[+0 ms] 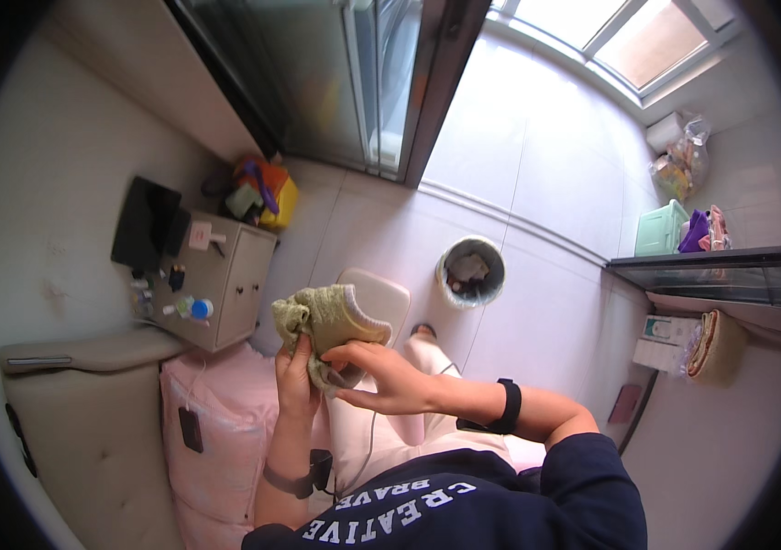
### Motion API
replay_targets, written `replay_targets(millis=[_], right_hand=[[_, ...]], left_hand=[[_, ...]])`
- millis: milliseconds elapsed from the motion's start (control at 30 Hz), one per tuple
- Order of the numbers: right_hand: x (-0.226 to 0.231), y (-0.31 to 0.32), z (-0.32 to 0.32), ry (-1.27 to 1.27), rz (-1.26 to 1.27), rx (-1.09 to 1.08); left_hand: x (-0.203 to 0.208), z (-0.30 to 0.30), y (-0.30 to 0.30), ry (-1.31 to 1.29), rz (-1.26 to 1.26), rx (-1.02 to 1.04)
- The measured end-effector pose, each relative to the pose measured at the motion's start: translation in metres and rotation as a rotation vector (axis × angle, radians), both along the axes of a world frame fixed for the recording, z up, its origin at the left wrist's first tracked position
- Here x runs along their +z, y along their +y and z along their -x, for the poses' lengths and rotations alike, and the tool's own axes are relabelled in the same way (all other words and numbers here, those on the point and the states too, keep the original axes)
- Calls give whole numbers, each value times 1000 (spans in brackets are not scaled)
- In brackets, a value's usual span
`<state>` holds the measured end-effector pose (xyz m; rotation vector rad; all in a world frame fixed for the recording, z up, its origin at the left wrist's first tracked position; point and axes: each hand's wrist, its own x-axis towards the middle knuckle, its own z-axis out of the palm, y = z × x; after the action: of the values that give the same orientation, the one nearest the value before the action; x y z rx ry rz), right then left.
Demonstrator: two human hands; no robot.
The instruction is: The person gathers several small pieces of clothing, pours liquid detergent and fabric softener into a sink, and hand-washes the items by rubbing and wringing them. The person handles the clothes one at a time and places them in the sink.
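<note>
I had the left hand [295, 380] closed around the bunched lower end of a fuzzy yellow-green cloth [328, 313], its thumb pointing up along the folds. The right hand [389, 378] held the cloth from the other side, its thumb and fingers parted around a fold; from where I sat I could not tell how firmly they pressed. The cloth hung in the air in front of the body, its pale edging turned toward the right.

Behind it I saw a pale stool [389, 295], its near edge partly covered by the cloth. Past the stool's far right corner stood a lined waste bin [449, 291] on the floor, with crumpled waste inside.

To the left I made out a beige cabinet [242, 268]. A dark screen [138, 220] stood by its wall-side edge, and a blue-capped container [201, 309] lay near the corner closest to the bed. On the pink bedding [216, 467], a dark phone-like slab [191, 429] rested toward the edge beside the headboard [93, 440].
</note>
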<state>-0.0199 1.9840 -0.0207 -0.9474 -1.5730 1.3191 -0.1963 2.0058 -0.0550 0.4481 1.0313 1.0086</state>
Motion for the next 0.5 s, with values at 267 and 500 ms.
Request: replay_targets(millis=[267,500], right_hand=[[52,-35,-67,-522,-384,-451],[60,-73,-89,30,63,-497]], left_hand=[[72,-92,-16,-6,-92,-105],[91,-125,-51,-481,59,-461]])
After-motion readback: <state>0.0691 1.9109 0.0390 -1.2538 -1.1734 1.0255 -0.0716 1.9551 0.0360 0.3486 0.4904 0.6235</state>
